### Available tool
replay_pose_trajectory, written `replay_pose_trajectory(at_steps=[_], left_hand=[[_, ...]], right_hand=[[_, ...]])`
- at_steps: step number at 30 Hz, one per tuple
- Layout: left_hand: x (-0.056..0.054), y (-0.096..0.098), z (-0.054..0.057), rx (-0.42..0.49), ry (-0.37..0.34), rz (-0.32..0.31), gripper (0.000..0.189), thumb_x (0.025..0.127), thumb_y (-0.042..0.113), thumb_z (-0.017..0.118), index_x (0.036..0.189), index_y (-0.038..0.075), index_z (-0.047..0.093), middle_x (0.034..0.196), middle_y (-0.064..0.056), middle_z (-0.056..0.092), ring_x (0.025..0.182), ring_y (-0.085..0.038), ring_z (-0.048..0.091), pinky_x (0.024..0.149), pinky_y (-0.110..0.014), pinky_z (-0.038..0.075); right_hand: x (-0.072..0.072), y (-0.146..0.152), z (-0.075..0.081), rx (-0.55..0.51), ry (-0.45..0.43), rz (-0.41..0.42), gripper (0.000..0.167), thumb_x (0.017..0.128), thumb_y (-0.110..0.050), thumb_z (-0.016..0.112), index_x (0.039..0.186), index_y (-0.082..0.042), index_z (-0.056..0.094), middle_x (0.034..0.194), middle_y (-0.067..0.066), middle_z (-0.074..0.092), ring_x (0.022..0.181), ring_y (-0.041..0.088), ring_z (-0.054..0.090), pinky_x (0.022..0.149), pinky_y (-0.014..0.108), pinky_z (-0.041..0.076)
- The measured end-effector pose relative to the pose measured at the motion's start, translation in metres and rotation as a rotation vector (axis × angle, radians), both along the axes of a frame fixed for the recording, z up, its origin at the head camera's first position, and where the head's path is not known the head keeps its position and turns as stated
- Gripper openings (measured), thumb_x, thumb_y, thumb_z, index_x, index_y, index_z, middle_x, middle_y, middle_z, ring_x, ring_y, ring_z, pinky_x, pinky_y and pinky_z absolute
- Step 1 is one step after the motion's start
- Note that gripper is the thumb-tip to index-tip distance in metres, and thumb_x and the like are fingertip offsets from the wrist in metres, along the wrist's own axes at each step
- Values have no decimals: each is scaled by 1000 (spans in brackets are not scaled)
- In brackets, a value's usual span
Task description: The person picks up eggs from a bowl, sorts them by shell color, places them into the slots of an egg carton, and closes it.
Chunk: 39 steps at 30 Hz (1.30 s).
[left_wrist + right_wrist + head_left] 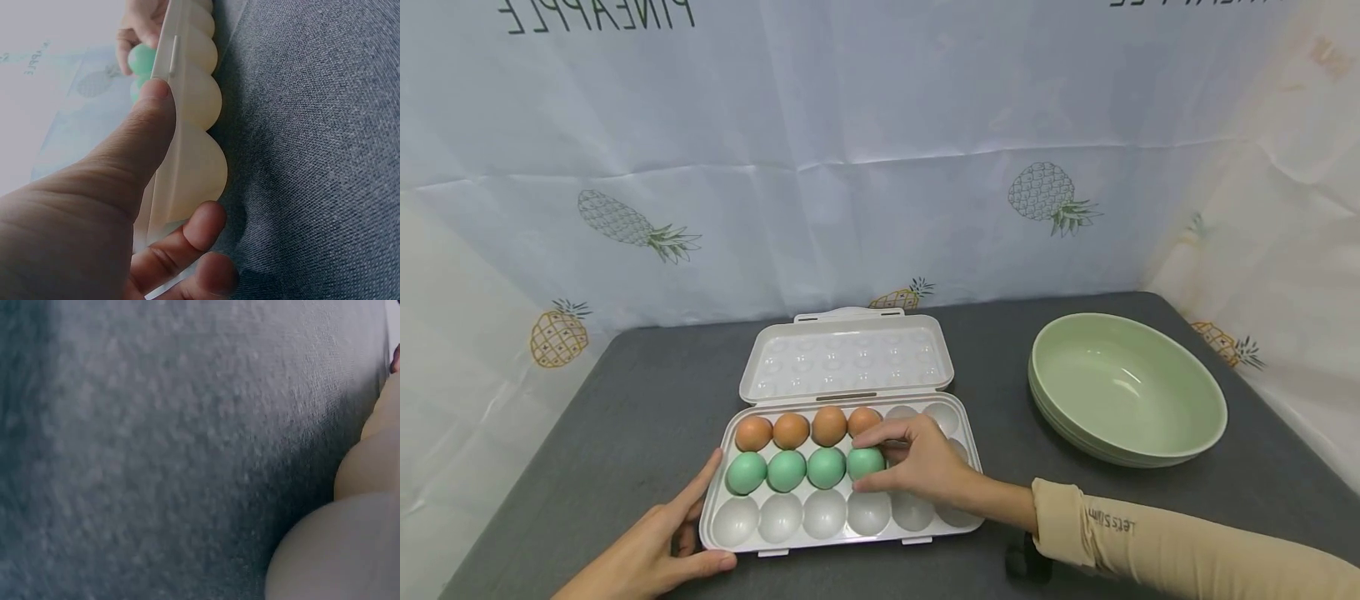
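Note:
A white plastic egg box [842, 542] lies unfolded on the table, its lid [857, 357] tipped back behind it. Several brown eggs [829, 426] fill part of the back row. Several green eggs [786, 472] sit in the middle row; the front row of cups holds none. My right hand [928, 467] pinches the rightmost green egg [866, 464] between thumb and fingers, at the middle row. At the box's left front corner, my left hand [134, 156] grips the rim, thumb along the front edge, fingers by the side.
Right of the box stands a stack of pale green bowls [1127, 392]. Dark grey cloth covers the table [655, 392]. A pineapple-print curtain [865, 217] hangs behind it. Something small and black [1028, 560] lies partly under the right sleeve.

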<state>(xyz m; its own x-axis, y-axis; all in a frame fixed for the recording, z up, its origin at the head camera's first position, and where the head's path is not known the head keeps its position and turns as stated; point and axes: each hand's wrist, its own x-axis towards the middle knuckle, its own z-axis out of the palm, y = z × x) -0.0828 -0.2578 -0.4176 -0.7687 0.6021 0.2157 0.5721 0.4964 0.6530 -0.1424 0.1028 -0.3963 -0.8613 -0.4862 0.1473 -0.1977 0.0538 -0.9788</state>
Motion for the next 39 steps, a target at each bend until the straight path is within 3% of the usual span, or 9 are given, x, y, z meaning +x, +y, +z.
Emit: replay_pose_trajectory(at_steps=[4, 12, 23, 27, 31, 34, 36, 39], left_hand=[[0, 1, 1, -4, 8, 8, 113, 82, 12, 85, 162, -4, 5, 77, 16, 59, 60, 15, 43, 51, -8, 37], [-1, -1, -1, -2, 59, -10, 118, 81, 11, 86, 164, 6, 3, 71, 10, 57, 60, 15, 42, 51, -6, 35], [-2, -1, -1, 2, 92, -33, 118, 80, 11, 87, 163, 1, 4, 72, 9, 57, 61, 17, 41, 52, -4, 34], [-1, -1, -1, 1, 83, -32, 118, 80, 11, 86, 163, 1, 4, 72, 10, 57, 61, 16, 41, 51, -5, 34], [-2, 0, 0, 0, 83, -14, 116, 80, 12, 87, 163, -2, 6, 73, 12, 58, 61, 16, 41, 52, -5, 35], [-2, 0, -1, 1, 99, -18, 116, 79, 12, 87, 162, -3, 7, 73, 13, 59, 61, 16, 41, 53, -5, 35], [-3, -1, -2, 3, 111, -26, 116, 79, 13, 87, 163, -2, 8, 72, 12, 59, 61, 17, 41, 53, -4, 34], [-3, -2, -4, 9, 116, -36, 116, 79, 13, 87, 163, -2, 8, 72, 11, 59, 61, 17, 41, 53, -4, 34]], right_hand=[[1, 0, -3, 45, 57, -30, 43, 69, -2, 92, 109, 4, 77, 110, 19, 75, 97, -5, 67, 92, 22, 58], [-2, 3, -6, 215, 340, -58, 39, 68, -14, 96, 103, -9, 82, 101, 2, 80, 99, 8, 74, 88, 23, 58], [-4, 8, -8, 229, 476, -93, 42, 64, -22, 98, 103, -14, 82, 96, -5, 80, 89, 1, 69, 79, 23, 57], [-7, 19, 0, 213, 458, -123, 44, 70, -23, 95, 110, -13, 80, 101, 0, 79, 93, 14, 71, 83, 29, 60], [-19, 42, 9, 278, 484, -298, 38, 79, -19, 89, 115, -11, 79, 95, 7, 70, 88, 24, 63, 78, 29, 53], [-27, 60, 9, 376, 460, -422, 38, 84, -12, 84, 120, -7, 76, 87, 11, 57, 76, 20, 49, 68, 26, 42], [-30, 70, 5, 416, 362, -440, 43, 88, -10, 80, 129, -3, 70, 83, 9, 49, 71, 14, 41, 65, 23, 37], [-33, 80, 0, 368, 108, -378, 58, 94, -12, 73, 148, -3, 52, 83, 4, 43, 66, 6, 36, 61, 19, 36]])
